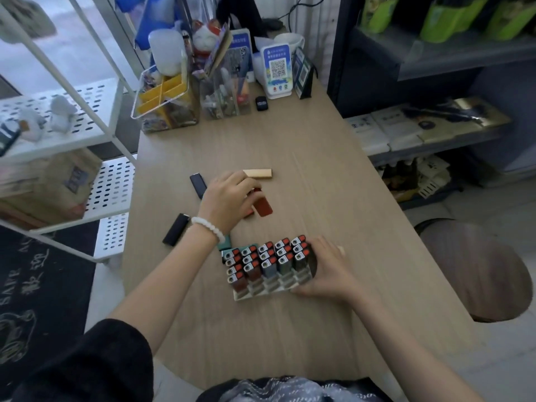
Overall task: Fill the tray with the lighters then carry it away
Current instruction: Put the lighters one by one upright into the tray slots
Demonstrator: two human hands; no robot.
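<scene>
On a wooden table (290, 134), the white tray (271, 291) sits near the front edge, mostly filled with upright lighters (268, 258). The right hand (324, 271) clasps its right end. The left hand (227, 198) closes its fingers on a red lighter (262, 206); black lighters (176, 229) lie loose beside it.

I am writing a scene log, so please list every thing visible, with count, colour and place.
White slotted plastic tray: one, near table centre, mostly filled with upright lighters.
Loose black lighters: two, left of the tray.
Red lighter: one, under the left hand's fingertips.
Tan lighter: one, farther back.
Clear plastic organisers: several, far table edge.
White QR code stand: one, far edge.
Left hand: reaching the red lighter.
Right hand: holding the tray's right side.
</scene>
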